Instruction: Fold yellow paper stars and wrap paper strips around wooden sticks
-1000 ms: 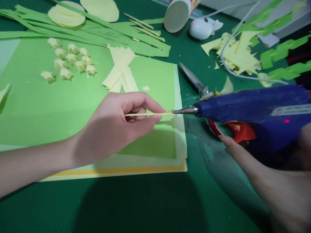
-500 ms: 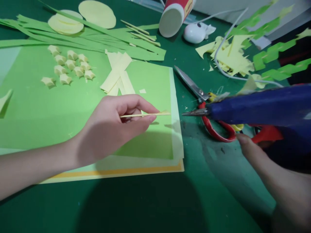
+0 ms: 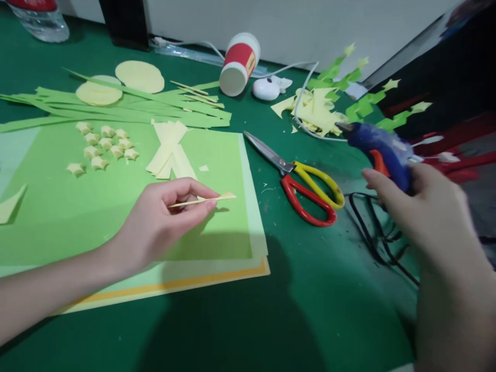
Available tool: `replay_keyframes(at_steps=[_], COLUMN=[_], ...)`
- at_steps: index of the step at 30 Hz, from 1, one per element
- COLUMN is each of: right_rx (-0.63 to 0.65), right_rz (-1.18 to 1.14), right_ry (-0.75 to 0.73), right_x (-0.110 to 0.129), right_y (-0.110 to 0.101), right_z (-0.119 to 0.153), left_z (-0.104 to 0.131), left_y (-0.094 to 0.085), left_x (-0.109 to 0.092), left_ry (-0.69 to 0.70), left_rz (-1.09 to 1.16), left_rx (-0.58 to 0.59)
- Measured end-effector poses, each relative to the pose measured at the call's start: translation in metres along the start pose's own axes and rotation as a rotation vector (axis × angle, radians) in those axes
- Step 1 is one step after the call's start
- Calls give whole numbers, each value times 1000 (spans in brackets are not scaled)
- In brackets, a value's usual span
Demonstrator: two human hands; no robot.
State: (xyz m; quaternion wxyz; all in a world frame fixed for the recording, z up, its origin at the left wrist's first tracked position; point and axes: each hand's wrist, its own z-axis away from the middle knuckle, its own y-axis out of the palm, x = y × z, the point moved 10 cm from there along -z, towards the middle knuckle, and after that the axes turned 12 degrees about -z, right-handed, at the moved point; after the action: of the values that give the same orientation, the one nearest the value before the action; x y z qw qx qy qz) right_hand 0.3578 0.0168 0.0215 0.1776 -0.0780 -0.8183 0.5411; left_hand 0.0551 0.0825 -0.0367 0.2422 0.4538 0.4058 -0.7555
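My left hand [image 3: 163, 222] pinches a thin pale-yellow paper strip [image 3: 228, 196] between thumb and fingers, its tip sticking out to the right. That hand hovers over a stack of green and pale sheets [image 3: 217, 243]. In my right hand [image 3: 430, 212] is a blue glue gun [image 3: 382, 147] with an orange trigger, held off to the right, its nozzle pointing left. Between the hands lie scissors [image 3: 308, 206] with red and yellow handles, blades apart. Folded yellow paper stars [image 3: 106, 144] and crossed yellow strips [image 3: 172, 147] rest on the sheets.
Long green strips [image 3: 155, 111] and yellow paper discs [image 3: 139, 76] lie at the back. A tipped paper cup [image 3: 240, 59], a white rounded object [image 3: 267, 89] and yellow scraps [image 3: 315, 111] are farther right. A black cord [image 3: 372, 232] coils below the glue gun; a bottle [image 3: 41, 20] stands back left.
My right hand has carried the glue gun away from the yellow strip, up and to the right. My left hand still pinches the strip. The view has shifted, showing more of the table's back.
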Motion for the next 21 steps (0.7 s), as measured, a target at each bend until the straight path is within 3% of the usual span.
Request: replay_keyframes(at_steps=[5,9,12,14,16,17,19,21], right_rx=[126,69,-86,-125,-69,10,150,207], right_rz=[-12,-7,-44,-159,-509,-635,-756,-846], right_ry=[163,134,15,-147,-526,-624,-734,-798], right_x=[-37,-30,9,51,113,136,169,190], right_y=[28,25,-4,-23,-42,-46,-47,-49], right_z=[-7,-3,4,13,32,40,51,57], left_z=[1,7,16,23,28,30,32,33], left_y=[-4,-6,-9,-8,-6,-6,-7,-6], left_x=[-3,-14,-24,-31,-37,-40,-42,-44], left_ry=[3,26,35,49,76,88,99,104], left_rz=[-41,-12,42,55,54,56,67,84], left_rx=[-28,6,-21,-24,-16,-16,-16,12])
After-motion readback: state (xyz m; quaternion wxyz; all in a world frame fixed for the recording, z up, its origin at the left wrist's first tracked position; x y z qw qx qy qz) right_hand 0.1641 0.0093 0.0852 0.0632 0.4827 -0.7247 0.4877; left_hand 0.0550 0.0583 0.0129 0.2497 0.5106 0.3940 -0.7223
